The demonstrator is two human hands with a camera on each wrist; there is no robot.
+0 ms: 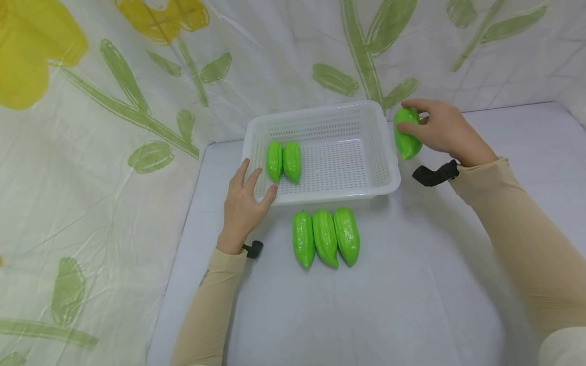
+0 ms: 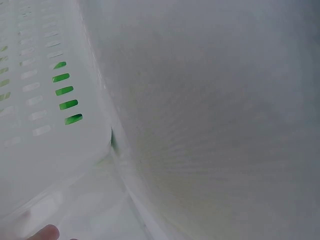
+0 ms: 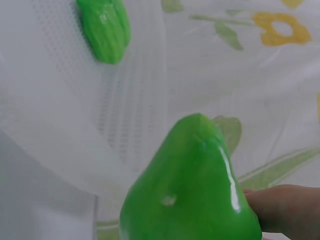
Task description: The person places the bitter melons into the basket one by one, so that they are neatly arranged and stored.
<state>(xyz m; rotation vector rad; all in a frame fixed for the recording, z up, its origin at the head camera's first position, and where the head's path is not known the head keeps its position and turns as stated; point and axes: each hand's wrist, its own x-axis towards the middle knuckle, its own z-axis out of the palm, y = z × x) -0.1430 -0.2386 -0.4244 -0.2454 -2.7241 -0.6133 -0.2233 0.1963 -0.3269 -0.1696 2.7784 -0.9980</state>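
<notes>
In the head view my right hand (image 1: 441, 124) pinches a glossy green pointed artificial fruit (image 1: 406, 133) between thumb and fingers, just right of the white basket (image 1: 393, 184). The right wrist view shows this green fruit (image 3: 187, 190) up close, with part of a finger (image 3: 285, 207) beside it. My left hand (image 1: 244, 203) lies at the basket's left front corner with fingers spread; whether it touches the rim I cannot tell. Two similar green fruits (image 1: 283, 161) lie side by side inside the basket, at its left.
In front of the basket, three more green fruits (image 1: 325, 238) lie in a row on the white-covered table (image 1: 366, 315). A floral curtain (image 1: 284, 56) hangs behind the table and along its left. Black wrist mounts (image 1: 435, 174) stick out from both wrists.
</notes>
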